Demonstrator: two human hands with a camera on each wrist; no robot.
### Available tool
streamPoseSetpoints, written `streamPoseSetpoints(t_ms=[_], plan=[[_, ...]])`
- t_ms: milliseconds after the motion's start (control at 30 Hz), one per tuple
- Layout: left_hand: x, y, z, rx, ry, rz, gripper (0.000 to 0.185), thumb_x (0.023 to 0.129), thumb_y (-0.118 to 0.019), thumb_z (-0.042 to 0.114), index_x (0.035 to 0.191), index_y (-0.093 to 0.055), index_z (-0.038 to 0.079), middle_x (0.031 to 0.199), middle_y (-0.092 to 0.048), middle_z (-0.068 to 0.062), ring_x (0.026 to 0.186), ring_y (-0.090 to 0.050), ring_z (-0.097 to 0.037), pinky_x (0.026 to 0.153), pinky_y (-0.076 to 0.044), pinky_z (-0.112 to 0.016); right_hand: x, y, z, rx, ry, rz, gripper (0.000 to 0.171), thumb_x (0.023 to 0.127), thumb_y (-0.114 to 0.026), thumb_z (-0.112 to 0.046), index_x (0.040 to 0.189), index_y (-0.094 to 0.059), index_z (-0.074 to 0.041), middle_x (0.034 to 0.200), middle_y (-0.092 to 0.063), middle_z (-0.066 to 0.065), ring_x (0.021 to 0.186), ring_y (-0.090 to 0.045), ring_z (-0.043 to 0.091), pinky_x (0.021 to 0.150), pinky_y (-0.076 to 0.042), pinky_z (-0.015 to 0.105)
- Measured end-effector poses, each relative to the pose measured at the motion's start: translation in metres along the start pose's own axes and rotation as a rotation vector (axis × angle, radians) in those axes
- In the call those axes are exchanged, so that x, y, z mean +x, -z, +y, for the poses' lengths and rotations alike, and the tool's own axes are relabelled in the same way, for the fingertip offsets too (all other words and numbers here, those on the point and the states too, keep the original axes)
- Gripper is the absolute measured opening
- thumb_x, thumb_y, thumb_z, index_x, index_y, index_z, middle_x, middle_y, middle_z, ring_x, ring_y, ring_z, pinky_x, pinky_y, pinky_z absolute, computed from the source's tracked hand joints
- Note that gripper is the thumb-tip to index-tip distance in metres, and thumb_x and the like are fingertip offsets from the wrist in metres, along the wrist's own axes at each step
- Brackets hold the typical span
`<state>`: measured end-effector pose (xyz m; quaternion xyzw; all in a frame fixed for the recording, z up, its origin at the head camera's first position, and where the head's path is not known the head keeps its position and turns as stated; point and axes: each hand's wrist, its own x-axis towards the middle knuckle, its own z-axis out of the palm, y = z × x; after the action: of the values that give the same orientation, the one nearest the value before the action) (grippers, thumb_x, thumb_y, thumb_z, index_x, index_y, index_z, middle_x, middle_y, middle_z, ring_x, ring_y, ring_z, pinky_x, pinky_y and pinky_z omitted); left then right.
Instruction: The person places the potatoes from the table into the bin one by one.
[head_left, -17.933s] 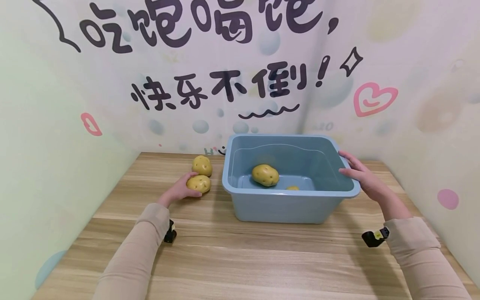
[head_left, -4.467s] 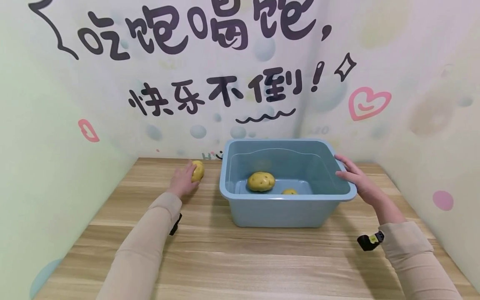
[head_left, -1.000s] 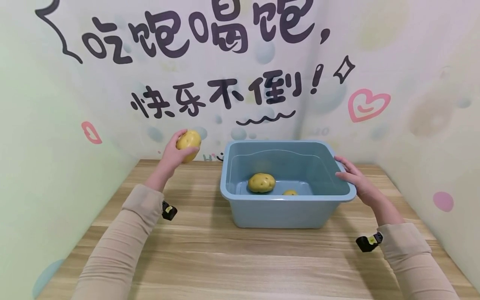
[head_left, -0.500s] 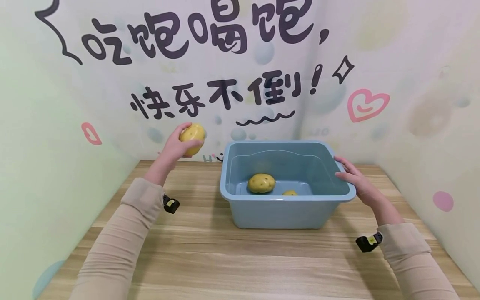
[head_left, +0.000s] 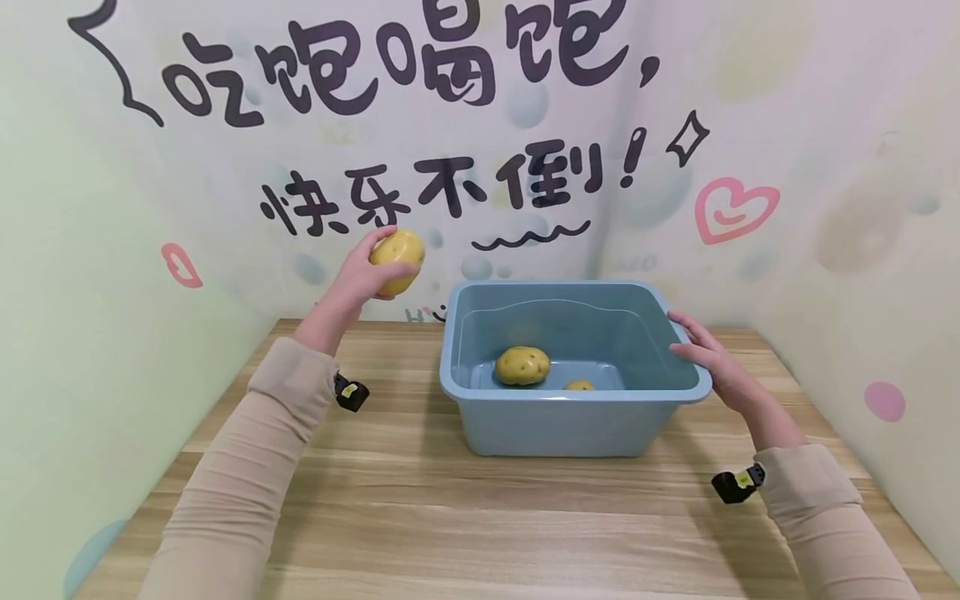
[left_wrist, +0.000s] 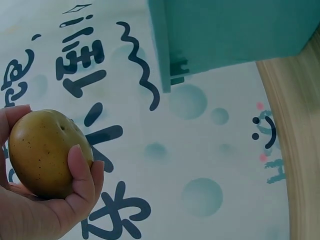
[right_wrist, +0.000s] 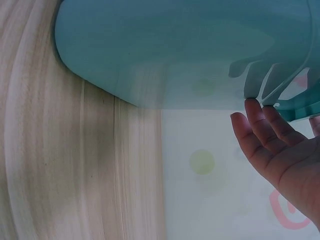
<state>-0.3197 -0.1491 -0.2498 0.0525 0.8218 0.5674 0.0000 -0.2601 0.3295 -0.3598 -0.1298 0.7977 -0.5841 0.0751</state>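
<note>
- Landmark: blue tub (head_left: 577, 417) on the wooden table (head_left: 450, 517). All positions are given relative to it.
- Left hand (head_left: 352, 287) is up in the air, left of the tub and above its rim level, well clear of the table.
- It holds a potato (head_left: 397, 260). Fingers and thumb are curled round it, palm underneath. The left wrist view shows the thumb (left_wrist: 80, 170) wrapped over the front of the potato (left_wrist: 47, 152). The grip looks full, not a fingertip pinch.
- Right hand (head_left: 708, 354) is on the tub's right rim, fingers straight and laid over the edge, steadying it. From the right wrist view the fingertips (right_wrist: 255, 117) touch under the rim lip; they are not curled round it.
- Inside the tub: one potato in tub (head_left: 522, 365) left of centre on the floor, and a second potato (head_left: 579, 385) nearer the front wall, mostly hidden by the rim.
- The step in hand looks like carrying the held potato over to the tub. My judgement on doing it well:
  - Move sideways until fully past the left rim before lowering, because the wall is tall.
  - Lower close to the floor before letting go. A round thing dropped from height will bounce or roll.
  - Aim for the bare floor right of centre, away from both potatoes already there.
  - Keep the right hand pressing on the rim so the tub does not slide if it gets bumped.
</note>
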Motion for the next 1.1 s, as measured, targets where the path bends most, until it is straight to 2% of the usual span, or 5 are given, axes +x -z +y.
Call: streamPoseSetpoints(t_ms=[367, 567, 1100], plan=[[0.0, -0.006, 0.022, 0.031, -0.038, -0.03, 0.072, 0.079, -0.065, 0.02, 0.141, -0.03, 0.026, 0.129, -0.036, -0.012, 0.101, -0.041, -0.024, 0.069, -0.047, -0.03, 0.0, 0.001, -0.001, -0.002, -0.002, 0.0, 0.058, 0.096, -0.039, -0.024, 0.146, -0.009, -0.018, 0.141, -0.016, 0.022, 0.099, -0.049, -0.001, 0.077, -0.047, 0.02], [0.0, -0.012, 0.036, 0.017, -0.053, -0.042, 0.072, 0.078, -0.066, 0.02, 0.141, -0.031, 0.025, 0.128, -0.037, -0.012, 0.098, -0.043, -0.024, 0.068, -0.047, -0.029, 0.0, 0.001, 0.0, -0.003, -0.002, 0.0, 0.057, 0.096, -0.038, -0.023, 0.146, -0.01, -0.018, 0.141, -0.016, 0.022, 0.099, -0.049, -0.001, 0.077, -0.047, 0.02], [-0.002, -0.036, 0.061, -0.013, -0.088, -0.126, 0.07, 0.078, -0.067, 0.023, 0.14, -0.033, 0.028, 0.129, -0.038, -0.01, 0.1, -0.045, -0.025, 0.071, -0.047, -0.033, -0.002, 0.0, 0.001, -0.001, -0.009, 0.001, 0.057, 0.096, -0.037, -0.023, 0.146, -0.009, -0.02, 0.141, -0.015, 0.023, 0.098, -0.05, 0.0, 0.077, -0.048, 0.021]])
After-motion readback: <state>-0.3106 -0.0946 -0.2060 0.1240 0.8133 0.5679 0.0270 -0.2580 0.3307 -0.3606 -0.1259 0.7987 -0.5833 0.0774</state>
